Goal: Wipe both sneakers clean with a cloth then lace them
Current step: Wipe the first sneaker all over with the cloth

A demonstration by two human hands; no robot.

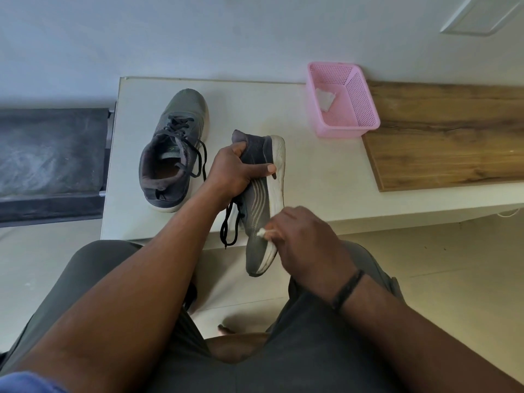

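While my left hand (231, 168) grips the sneaker (262, 202) heel, my right hand (306, 245) pinches the cloth (262, 231) near the toe. Still wiping, I reckon; the far sneaker (173, 148) likely comes next.

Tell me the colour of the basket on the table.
Pink, a perforated plastic basket; seen in the head view, the only one.

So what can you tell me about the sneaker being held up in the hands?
The held sneaker is grey, of knit-looking fabric, with pale wavy stripes on its side and a scuffed white sole. It is turned on its side, sole facing right, toe toward the person, above the near edge of the white table. The left hand grips its heel collar; the right hand presses a small white cloth against its forefoot. Its black laces hang loose.
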